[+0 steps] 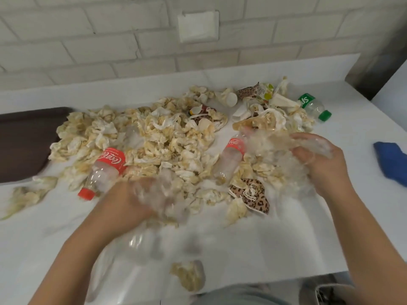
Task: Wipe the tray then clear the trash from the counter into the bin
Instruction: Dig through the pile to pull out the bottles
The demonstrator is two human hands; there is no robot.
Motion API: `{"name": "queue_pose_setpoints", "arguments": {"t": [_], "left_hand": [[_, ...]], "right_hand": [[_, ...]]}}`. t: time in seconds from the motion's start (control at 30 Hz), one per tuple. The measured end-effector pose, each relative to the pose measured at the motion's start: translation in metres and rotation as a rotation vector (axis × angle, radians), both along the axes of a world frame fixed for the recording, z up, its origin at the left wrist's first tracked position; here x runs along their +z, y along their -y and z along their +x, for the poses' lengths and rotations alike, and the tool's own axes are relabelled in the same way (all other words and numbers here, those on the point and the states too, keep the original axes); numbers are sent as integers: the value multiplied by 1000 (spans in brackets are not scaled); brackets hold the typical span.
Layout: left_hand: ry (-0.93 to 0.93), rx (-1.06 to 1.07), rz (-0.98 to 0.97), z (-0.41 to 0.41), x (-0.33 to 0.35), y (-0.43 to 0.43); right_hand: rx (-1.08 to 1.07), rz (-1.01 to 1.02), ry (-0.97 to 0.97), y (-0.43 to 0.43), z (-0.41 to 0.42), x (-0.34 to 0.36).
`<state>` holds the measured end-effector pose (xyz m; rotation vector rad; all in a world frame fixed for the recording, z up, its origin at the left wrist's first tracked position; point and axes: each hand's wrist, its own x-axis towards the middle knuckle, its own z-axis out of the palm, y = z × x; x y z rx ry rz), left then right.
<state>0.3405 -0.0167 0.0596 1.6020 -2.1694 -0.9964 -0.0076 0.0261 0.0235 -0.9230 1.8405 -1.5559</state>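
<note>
Clear plastic film, probably a bag, gripped by left hand and right hand; best spread wide before scooping soiled napkins.

Background is just a white-painted brick wall with a blank white cover plate on it, up near the top middle. Top right corner has some dull grey metal panel, too blurry to tell what it is.
</note>
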Motion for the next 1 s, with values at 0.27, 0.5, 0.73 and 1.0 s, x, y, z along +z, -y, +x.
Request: {"name": "queue_pose_setpoints", "arguments": {"t": [0.27, 0.5, 0.73, 1.0], "left_hand": [[494, -563, 68, -4, -74, -43], [428, -345, -58, -17, -86, -19], [148, 13, -86, -22, -54, 8], [-104, 261, 61, -20, -58, 27]], "right_hand": [[-112, -128, 7, 1, 13, -3], [-128, -187, -2, 7, 19, -1], [8, -203, 60, 27, 48, 12], [236, -128, 13, 50, 101, -7]]}}
